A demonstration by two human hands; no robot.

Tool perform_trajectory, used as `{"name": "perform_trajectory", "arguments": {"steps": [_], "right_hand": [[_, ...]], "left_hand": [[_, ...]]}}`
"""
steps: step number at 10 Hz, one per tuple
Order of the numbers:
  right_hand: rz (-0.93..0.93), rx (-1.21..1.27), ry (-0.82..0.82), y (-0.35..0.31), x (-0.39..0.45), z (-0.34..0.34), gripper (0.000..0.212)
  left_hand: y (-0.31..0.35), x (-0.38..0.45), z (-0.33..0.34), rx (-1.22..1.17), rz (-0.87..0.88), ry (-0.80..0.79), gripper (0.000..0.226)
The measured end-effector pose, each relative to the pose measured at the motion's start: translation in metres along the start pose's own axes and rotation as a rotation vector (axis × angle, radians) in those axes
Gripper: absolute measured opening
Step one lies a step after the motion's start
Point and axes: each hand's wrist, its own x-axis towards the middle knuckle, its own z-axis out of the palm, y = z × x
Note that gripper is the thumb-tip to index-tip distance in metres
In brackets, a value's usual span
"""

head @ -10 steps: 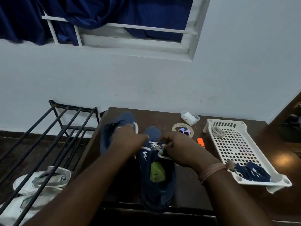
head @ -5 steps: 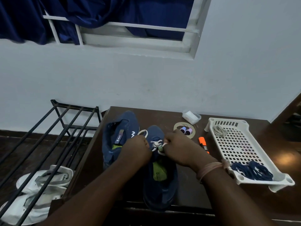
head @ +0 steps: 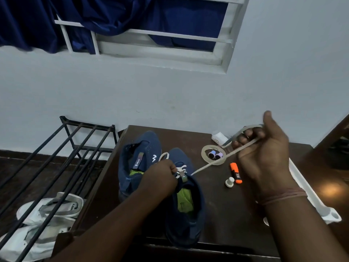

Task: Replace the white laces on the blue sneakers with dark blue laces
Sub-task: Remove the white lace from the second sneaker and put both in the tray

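Two hands work: the left hand (head: 160,176) grips the shoe (head: 186,205); the right hand (head: 264,154) pinches the white lace (head: 209,164). Pull slowly, straight.

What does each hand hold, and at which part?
Right hand grips the white lace at its pulled-out free length; left hand holds the nearer sneaker at its eyelets.

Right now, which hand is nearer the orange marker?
Right. The right hand is raised just beside the orange marker, pulling the white lace; the left hand grips the sneaker, farther left.
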Motion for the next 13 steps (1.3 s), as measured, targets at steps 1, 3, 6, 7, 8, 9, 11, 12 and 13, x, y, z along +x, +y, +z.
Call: {"name": "perform_trajectory", "arguments": {"steps": [1, 3, 6, 7, 8, 9, 11, 12, 13], "right_hand": [[0.018, -0.600, 0.050, 0.014, 0.001, -0.002, 0.042], [0.167, -1.684, -0.326, 0.066, -0.014, -0.006, 0.043], [0.089, -1.831, -0.140, 0.076, -0.003, -0.020, 0.019], [0.118, -1.830, -0.063, 0.073, -0.003, -0.022, 0.016], [0.139, -1.792, -0.092, 0.073, -0.003, -0.020, 0.018], [0.206, -1.661, -0.126, 0.073, -0.001, -0.022, 0.019], [0.208, -1.637, -0.125, 0.074, -0.006, -0.014, 0.021], [0.215, -1.672, -0.113, 0.070, -0.010, -0.013, 0.012], [0.184, -1.628, -0.091, 0.063, -0.018, -0.007, 0.024]], "left_hand": [[0.001, -0.001, 0.006, 0.025, 0.065, 0.049, 0.009], [0.000, 0.001, 0.012, 0.002, 0.166, 0.132, 0.009], [-0.011, 0.007, 0.002, -0.051, 0.122, 0.057, 0.033], [-0.011, 0.008, -0.002, -0.023, 0.107, 0.011, 0.034], [-0.003, -0.001, 0.003, 0.064, 0.260, 0.017, 0.044], [0.005, -0.009, 0.012, 0.326, 0.373, 0.089, 0.043], [0.035, -0.013, 0.012, -0.009, 0.088, -0.097, 0.024], [0.032, -0.009, 0.002, -0.592, -0.013, -0.210, 0.021], [0.032, -0.003, -0.001, -1.023, -0.144, -0.193, 0.012]]}}
